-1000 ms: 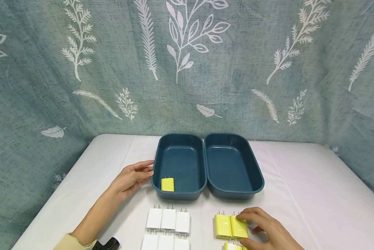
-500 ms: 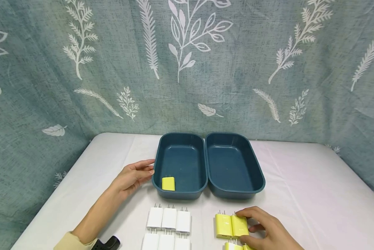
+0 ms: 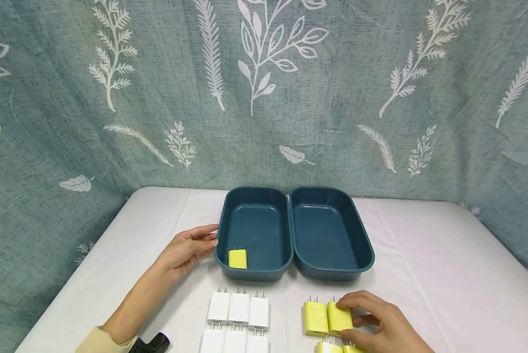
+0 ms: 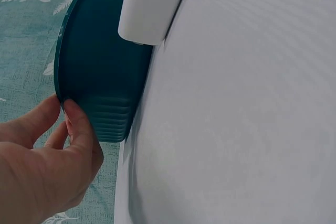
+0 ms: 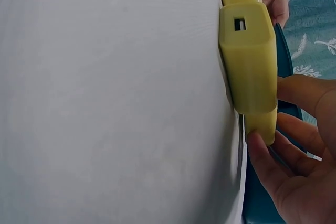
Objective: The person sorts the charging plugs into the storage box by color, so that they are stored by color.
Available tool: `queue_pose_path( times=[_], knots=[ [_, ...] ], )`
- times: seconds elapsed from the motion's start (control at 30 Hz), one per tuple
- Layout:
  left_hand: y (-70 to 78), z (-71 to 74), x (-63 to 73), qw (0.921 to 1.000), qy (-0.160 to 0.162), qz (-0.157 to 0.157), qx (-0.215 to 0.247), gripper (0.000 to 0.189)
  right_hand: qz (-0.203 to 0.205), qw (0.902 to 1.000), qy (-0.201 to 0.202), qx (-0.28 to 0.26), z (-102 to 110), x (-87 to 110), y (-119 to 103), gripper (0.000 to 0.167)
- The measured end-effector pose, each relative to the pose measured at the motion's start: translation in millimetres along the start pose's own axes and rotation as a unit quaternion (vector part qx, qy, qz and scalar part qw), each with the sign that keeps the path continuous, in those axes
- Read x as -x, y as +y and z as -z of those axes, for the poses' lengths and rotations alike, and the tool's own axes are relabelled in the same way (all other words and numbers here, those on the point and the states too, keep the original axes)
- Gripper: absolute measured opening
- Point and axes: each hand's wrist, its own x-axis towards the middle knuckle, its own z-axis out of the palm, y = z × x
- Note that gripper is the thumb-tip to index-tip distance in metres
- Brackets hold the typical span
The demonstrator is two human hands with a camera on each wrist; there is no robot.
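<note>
My left hand (image 3: 188, 251) pinches the left rim of a dark blue plastic bin (image 3: 255, 275), thumb on one side and fingers on the other in the left wrist view. Inside that bin lies one yellow USB charger plug (image 3: 237, 259). With thumb and fingertips, my right hand (image 3: 381, 321) grips the upper right yellow charger (image 3: 339, 317) by its ends. A second yellow charger (image 3: 315, 317) lies just left of it, with a narrow gap between. Nearer the front edge, more yellow chargers (image 3: 329, 347) are partly cut off by the frame. The right wrist view shows the gripped charger (image 5: 261, 125) partly behind another.
A second dark blue bin (image 3: 333, 274) stands against the first one's right side. White chargers (image 3: 238, 310) lie in rows left of the yellow ones, prongs pointing away. A white cloth covers the table (image 3: 432, 264), and a patterned green curtain (image 3: 264, 147) hangs behind.
The right hand's fingers have settled on the upper right yellow charger, which has shifted slightly right, away from its neighbour. The left hand keeps its place on the bin rim.
</note>
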Motion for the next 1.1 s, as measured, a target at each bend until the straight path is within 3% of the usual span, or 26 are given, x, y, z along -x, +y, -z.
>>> queue_pose_path(
  times=[0.17,0.37,0.47,0.77,1.0,1.1],
  knots=[
    [-0.3,0.4,-0.4,1.0000,0.000,0.000,0.000,0.054,0.026,0.9995,0.016,0.002,2,3.2,0,0.048],
    [-0.6,0.3,-0.4,1.0000,0.001,0.000,0.002,0.054,0.156,0.9851,0.067,0.027,3,7.7,3,0.041],
    [-0.6,0.5,-0.1,1.0000,0.002,0.000,0.001,0.054,0.197,0.9768,0.076,0.036,4,7.8,2,0.039],
    [0.2,-0.3,-0.4,1.0000,0.005,0.001,0.000,0.053,0.213,0.9746,0.061,0.034,10,5.2,-18,0.038],
    [0.1,-0.3,-1.4,1.0000,0.007,0.003,-0.003,0.053,0.243,0.9676,0.056,0.041,14,-1.6,-41,0.039],
    [0.4,0.2,-1.6,0.9999,0.007,0.003,-0.006,0.054,0.270,0.9594,0.064,0.052,16,-7.5,-50,0.040]
  ],
)
